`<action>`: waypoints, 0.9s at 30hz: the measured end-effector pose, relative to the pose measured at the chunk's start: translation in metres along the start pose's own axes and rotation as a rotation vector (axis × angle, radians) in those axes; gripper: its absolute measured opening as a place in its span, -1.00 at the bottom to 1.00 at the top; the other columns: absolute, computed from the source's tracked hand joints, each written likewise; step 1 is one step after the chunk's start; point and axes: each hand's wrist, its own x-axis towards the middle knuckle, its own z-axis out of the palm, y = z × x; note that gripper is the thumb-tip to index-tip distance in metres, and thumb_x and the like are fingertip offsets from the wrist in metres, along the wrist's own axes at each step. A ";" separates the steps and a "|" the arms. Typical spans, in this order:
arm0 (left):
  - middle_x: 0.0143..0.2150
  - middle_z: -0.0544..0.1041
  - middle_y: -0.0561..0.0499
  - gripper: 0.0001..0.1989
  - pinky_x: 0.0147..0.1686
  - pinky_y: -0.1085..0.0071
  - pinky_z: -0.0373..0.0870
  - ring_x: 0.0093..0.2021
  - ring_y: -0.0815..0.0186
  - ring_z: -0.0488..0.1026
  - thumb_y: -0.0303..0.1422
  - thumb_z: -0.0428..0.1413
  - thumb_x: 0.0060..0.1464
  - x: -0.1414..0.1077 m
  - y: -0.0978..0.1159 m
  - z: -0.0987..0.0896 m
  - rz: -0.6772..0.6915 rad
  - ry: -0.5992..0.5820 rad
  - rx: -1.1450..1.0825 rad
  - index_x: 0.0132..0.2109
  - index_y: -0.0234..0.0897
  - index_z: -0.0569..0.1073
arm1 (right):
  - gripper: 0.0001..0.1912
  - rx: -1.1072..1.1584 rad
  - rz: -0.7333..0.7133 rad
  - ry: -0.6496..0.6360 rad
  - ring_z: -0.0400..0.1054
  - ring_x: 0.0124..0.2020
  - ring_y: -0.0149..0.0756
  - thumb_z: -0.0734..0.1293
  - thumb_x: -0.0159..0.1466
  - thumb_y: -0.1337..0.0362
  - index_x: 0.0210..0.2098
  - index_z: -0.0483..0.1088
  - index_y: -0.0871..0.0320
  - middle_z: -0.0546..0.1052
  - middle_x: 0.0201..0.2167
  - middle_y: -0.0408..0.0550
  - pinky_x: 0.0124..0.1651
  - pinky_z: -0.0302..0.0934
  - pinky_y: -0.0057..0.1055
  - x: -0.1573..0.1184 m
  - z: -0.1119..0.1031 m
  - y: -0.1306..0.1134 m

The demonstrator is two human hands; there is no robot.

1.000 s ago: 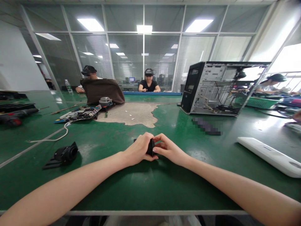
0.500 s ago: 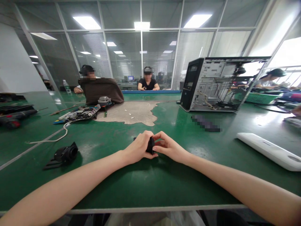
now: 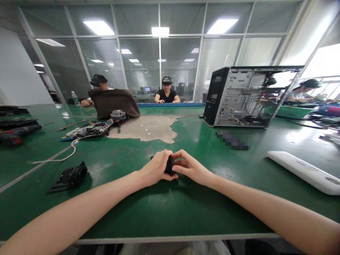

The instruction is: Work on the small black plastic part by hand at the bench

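Note:
Near the middle of the green table, my left hand (image 3: 159,165) is wrapped around a small black part (image 3: 169,165), perhaps plastic; most of it is hidden behind the fingers. A dark end of it shows past the back of that hand. From the other side, my right hand (image 3: 188,165) holds the part's edge between curved fingers and thumb. A separate black piece with a round, lens-like opening (image 3: 73,176) lies on the table to the left, beyond my left forearm.
An opened computer tower (image 3: 244,97) stands at the back right. A long white plastic casing (image 3: 305,172) lies right. Circuit boards (image 3: 90,129), a white cable (image 3: 62,160) and a brown cloth-covered object (image 3: 114,102) are at left. A co-worker (image 3: 166,94) sits opposite; others sit at both sides.
Both hands keep nearly the same grip on the black part, with only slight finger movement on the right. The whole view has shifted down slightly.

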 end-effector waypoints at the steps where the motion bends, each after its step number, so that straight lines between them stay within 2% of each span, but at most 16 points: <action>1: -0.15 0.30 -0.11 -0.43 -0.23 0.21 0.31 -0.20 0.13 0.33 -0.23 0.20 -0.14 0.000 0.000 0.000 -0.003 -0.001 0.005 -0.05 -0.28 0.09 | -0.69 -0.004 0.006 -0.008 0.36 -0.22 -0.33 0.35 0.13 0.22 -0.22 0.16 0.13 0.39 -0.27 -0.11 -0.17 0.25 -0.33 -0.001 0.000 0.000; 4: -0.16 0.30 -0.09 -0.43 -0.22 0.22 0.31 -0.21 0.16 0.32 -0.24 0.20 -0.14 -0.001 0.001 -0.001 -0.010 -0.005 0.023 -0.05 -0.27 0.08 | -0.65 -0.026 0.010 -0.026 0.36 -0.23 -0.32 0.37 0.10 0.24 -0.22 0.14 0.12 0.38 -0.27 -0.12 -0.17 0.26 -0.32 -0.004 0.000 0.001; 10: -0.16 0.30 -0.11 -0.39 -0.21 0.20 0.32 -0.20 0.14 0.31 -0.21 0.21 -0.17 -0.001 -0.001 0.003 -0.012 0.022 0.038 -0.06 -0.29 0.07 | -0.74 -0.026 -0.011 -0.019 0.37 -0.27 -0.34 0.31 0.17 0.18 -0.25 0.14 0.12 0.41 -0.34 -0.13 -0.20 0.26 -0.33 -0.002 0.000 -0.001; 15: -0.14 0.30 -0.12 -0.40 -0.18 0.18 0.31 -0.17 0.12 0.32 -0.19 0.20 -0.15 -0.001 -0.001 0.003 -0.014 0.016 0.022 -0.05 -0.28 0.07 | -0.70 0.001 -0.004 -0.043 0.37 -0.23 -0.31 0.32 0.15 0.19 -0.21 0.14 0.12 0.40 -0.30 -0.11 -0.16 0.27 -0.29 0.000 -0.001 -0.001; 20: -0.13 0.31 -0.11 -0.39 -0.19 0.19 0.30 -0.17 0.12 0.32 -0.22 0.22 -0.17 -0.001 0.000 0.002 -0.038 0.004 0.003 -0.04 -0.26 0.08 | -0.71 -0.138 -0.099 -0.014 0.33 -0.17 -0.31 0.36 0.11 0.26 -0.23 0.20 0.11 0.29 -0.17 -0.08 -0.07 0.26 -0.27 -0.003 -0.003 -0.001; 24: -0.14 0.31 -0.11 -0.40 -0.19 0.19 0.30 -0.17 0.11 0.32 -0.21 0.21 -0.17 -0.001 0.000 0.002 -0.030 0.019 0.008 -0.05 -0.27 0.08 | -0.83 -0.097 -0.089 -0.028 0.36 -0.26 -0.36 0.27 0.20 0.24 -0.26 0.18 0.12 0.32 -0.25 -0.10 -0.21 0.29 -0.35 -0.001 -0.002 -0.003; 27: -0.14 0.30 -0.12 -0.40 -0.19 0.18 0.30 -0.16 0.10 0.32 -0.21 0.21 -0.16 0.000 0.000 0.003 -0.026 0.013 0.016 -0.05 -0.27 0.08 | -0.80 -0.055 -0.052 -0.029 0.37 -0.32 -0.37 0.27 0.20 0.25 -0.25 0.14 0.12 0.36 -0.34 -0.15 -0.28 0.28 -0.39 0.001 -0.003 -0.003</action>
